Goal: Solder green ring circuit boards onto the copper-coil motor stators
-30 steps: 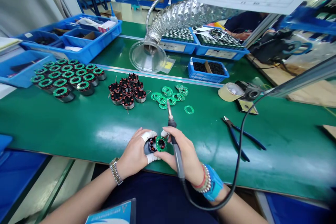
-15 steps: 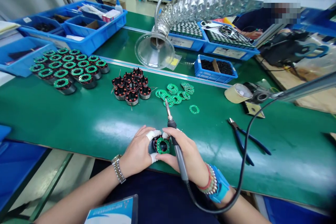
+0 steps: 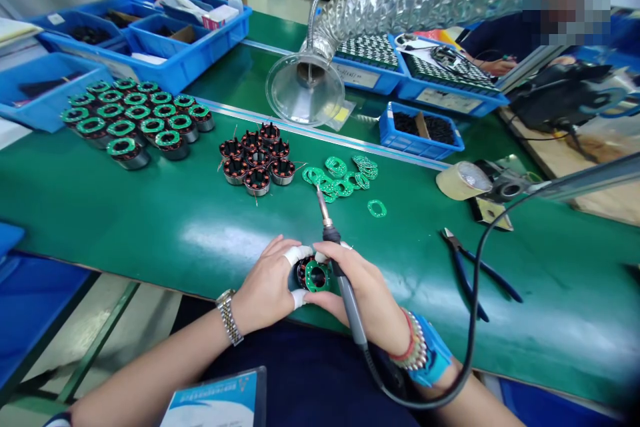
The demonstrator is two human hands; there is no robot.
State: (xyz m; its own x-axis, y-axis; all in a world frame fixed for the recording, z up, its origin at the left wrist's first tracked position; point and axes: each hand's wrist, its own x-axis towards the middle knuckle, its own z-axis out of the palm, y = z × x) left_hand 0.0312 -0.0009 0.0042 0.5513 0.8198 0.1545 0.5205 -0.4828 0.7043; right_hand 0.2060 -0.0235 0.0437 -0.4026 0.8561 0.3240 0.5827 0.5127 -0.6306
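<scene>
A motor coil (image 3: 301, 273) is clasped at the right side of the left hand (image 3: 267, 281), and against the coil's right end a green ring (image 3: 309, 277) is pinched by the nearer right hand (image 3: 369, 297), where a soldering iron (image 3: 351, 307) is also held, pointing forward.

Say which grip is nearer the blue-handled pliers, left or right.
Right. The right grip, with the soldering iron, is to the left of the pliers; the left grip is farther left, around the stator.
</scene>
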